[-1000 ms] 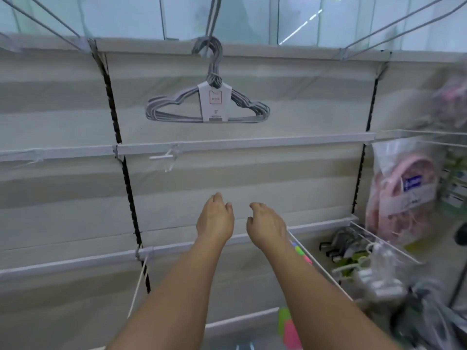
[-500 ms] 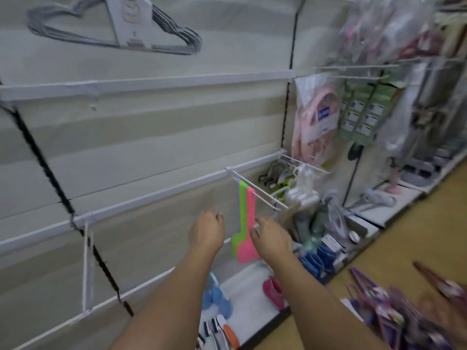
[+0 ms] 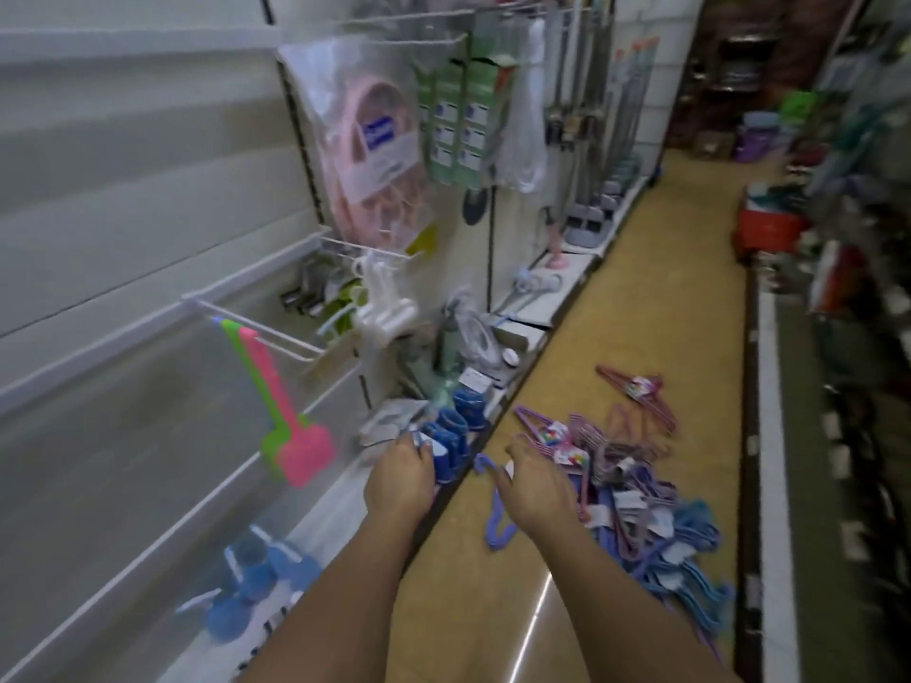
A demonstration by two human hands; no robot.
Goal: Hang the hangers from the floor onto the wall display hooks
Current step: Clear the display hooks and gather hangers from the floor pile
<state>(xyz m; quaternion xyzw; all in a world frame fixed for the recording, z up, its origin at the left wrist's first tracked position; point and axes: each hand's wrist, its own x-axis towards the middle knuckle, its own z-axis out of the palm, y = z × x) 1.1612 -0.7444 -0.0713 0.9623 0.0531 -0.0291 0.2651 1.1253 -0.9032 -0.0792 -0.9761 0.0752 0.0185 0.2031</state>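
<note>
Grip: both hands point(image 3: 400, 478) point(image 3: 535, 485) loose, empty, over floor hanger pile point(image 3: 636, 505).

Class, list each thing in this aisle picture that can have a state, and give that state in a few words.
Left hand: empty, fingers loosely curled.
Right hand: empty, reaching down over the pile.
Pile of hangers: on the floor, not hung.
Purple hanger: flat on the floor.
Pink fly swatter: hanging from a wall hook.
</note>
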